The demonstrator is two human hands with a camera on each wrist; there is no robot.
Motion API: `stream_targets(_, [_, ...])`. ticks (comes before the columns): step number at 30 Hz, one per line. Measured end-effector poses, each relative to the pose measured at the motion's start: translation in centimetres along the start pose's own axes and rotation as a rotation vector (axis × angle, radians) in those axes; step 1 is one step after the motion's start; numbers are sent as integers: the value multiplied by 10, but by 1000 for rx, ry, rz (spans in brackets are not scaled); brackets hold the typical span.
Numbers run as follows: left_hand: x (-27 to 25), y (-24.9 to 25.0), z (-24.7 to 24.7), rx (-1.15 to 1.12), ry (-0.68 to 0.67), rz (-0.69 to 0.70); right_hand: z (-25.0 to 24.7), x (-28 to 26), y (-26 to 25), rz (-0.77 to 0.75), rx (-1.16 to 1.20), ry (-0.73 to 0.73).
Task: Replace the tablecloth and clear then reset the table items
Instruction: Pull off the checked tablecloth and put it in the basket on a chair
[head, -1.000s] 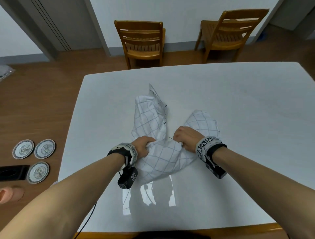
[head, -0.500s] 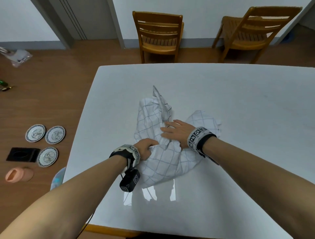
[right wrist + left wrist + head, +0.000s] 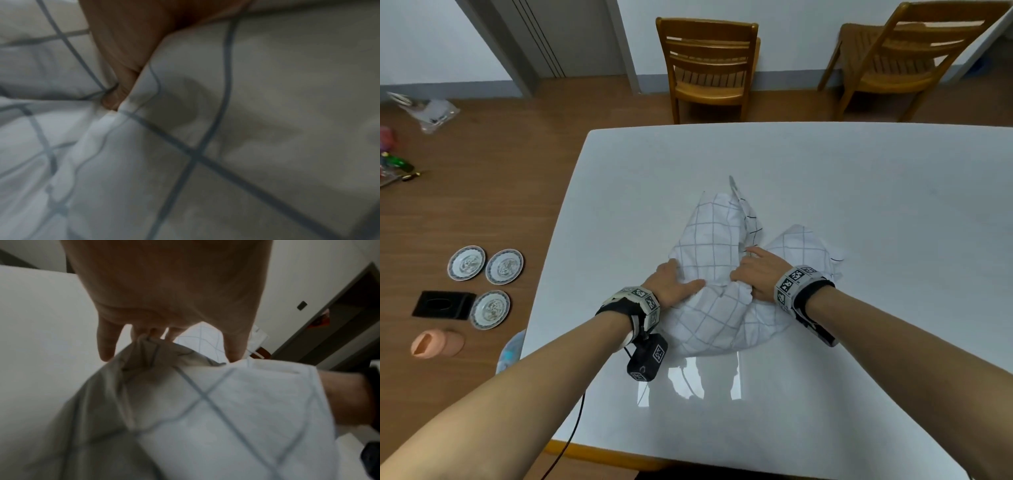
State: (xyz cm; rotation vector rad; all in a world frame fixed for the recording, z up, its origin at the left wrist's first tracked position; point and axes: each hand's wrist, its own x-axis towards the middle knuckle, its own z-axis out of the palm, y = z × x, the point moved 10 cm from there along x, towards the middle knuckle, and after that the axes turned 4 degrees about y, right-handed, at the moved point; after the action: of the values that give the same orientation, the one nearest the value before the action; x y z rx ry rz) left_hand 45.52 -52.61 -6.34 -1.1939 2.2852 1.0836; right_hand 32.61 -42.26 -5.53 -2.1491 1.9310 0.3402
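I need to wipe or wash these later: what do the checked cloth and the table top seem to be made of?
Checked cloth: seems a thin woven fabric, matte; it bunches into soft folds under both hands. Table top: hard, smooth, glossy white, mirroring the light; possibly laminate or stone, unclear.

Both forearms are bare, with no sleeves. The left hand [image 3: 671,286] has a wristband of white blocks printed with black-and-white square markers, over a black strap. A small black camera box with a similar marker hangs below that wrist, and a thin black cable trails from it. The right hand [image 3: 758,274] has a matching marker band with a black strap and a black unit under the wrist.
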Motion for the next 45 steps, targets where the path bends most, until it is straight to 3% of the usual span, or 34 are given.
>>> stream_targets(2, [2,13,9,-24,-85,42,3,-1,2,29,33,-7])
stream_targets(5, [-2,30,20,228,-202,140,1,1,8,69,104,-2])
stream_targets(9, [4,30,23,567,-169,138,0,-1,16,126,273,24])
stream_targets(13, [19,28,25,542,-143,67,-5,-14,26,240,383,48])
stream_targets(16, [32,29,23,494,-153,35,-19,-37,34,323,245,165])
stream_targets(20, [44,33,20,403,-156,1,-21,-57,20,278,151,244])
stream_targets(24, [55,30,15,382,-153,-26,13,-54,3,251,23,-4])
stream_targets(29, [63,32,10,323,-156,33,3,-19,12,247,63,-89])
stream_targets(32, [51,46,-16,354,60,206,-6,6,32,274,130,-132])
stream_targets(34, [29,63,-38,395,266,403,-11,21,47,297,160,-188])
stream_targets(35, [18,68,-42,415,304,491,-13,28,53,297,175,-217])
stream_targets(37, [4,67,-38,491,237,540,-20,41,64,295,195,-252])
stream_targets(40, [6,48,-22,610,85,438,-21,51,78,349,301,-287])
stream_targets(42, [17,47,-19,620,93,398,-24,53,83,370,332,-242])
stream_targets(45, [38,55,-28,532,138,362,-49,50,93,381,300,44])
